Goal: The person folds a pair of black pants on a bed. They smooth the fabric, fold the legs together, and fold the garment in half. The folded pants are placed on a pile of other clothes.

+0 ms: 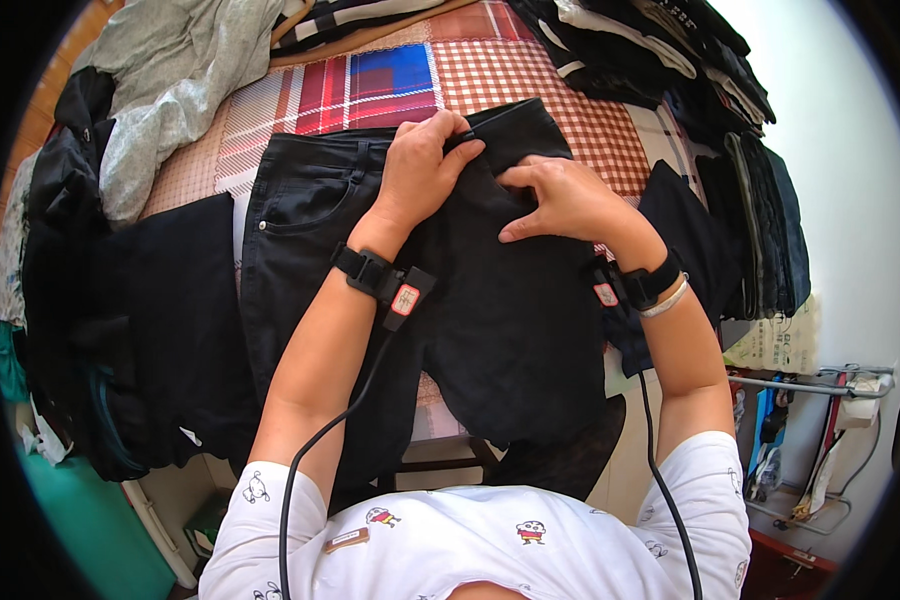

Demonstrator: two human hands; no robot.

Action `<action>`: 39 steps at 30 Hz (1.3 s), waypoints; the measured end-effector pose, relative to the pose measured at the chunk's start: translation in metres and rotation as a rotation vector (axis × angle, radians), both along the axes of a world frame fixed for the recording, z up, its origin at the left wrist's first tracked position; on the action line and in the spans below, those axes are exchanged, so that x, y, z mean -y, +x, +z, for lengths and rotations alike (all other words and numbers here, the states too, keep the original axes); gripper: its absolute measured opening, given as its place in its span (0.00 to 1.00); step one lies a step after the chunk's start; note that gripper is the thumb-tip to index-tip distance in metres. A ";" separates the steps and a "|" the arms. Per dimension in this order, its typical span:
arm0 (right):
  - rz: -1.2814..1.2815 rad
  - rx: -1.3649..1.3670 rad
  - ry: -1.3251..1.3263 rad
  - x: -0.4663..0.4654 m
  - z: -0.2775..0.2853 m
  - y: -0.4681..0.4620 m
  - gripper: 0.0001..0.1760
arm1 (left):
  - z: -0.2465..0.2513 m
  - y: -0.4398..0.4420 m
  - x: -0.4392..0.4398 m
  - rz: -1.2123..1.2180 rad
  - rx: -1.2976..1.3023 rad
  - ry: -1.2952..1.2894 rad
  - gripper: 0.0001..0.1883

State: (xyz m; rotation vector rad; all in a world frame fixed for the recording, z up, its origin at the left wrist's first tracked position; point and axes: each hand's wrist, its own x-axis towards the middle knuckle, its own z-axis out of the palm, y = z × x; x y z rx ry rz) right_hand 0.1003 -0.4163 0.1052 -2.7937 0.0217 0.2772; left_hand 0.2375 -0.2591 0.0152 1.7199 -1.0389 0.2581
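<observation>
Black trousers (510,322) lie spread over a patchwork checked cloth (480,82), the legs hanging towards me over the near edge. My left hand (427,161) pinches the waistband near its middle between thumb and fingers. My right hand (547,195) is on the trousers' right half, thumb apart from the fingers; its fingertips are partly hidden at the fabric just below the raised waistband, and whether they grip it I cannot tell. A pocket with a metal rivet shows on the left half. Both wrists wear black straps with small cabled devices.
Folded dark garments (765,225) are stacked at the right, with more clothes (607,52) at the top right. A grey garment (180,97) lies at the upper left above black clothing (172,315). A metal rack (817,386) with hanging items stands at the right.
</observation>
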 end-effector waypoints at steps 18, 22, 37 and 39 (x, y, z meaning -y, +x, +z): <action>-0.018 -0.476 0.150 0.030 -0.007 0.021 0.35 | -0.018 0.008 0.018 0.115 0.216 0.336 0.15; -0.020 -0.324 0.375 0.045 -0.005 0.018 0.26 | -0.020 0.008 0.021 0.148 0.244 0.388 0.15; -0.048 -0.102 0.260 0.054 -0.021 0.005 0.21 | -0.017 0.002 0.021 0.199 0.367 0.432 0.13; -0.022 -0.014 0.147 0.059 -0.029 -0.010 0.17 | -0.006 -0.001 0.022 0.208 0.371 0.547 0.12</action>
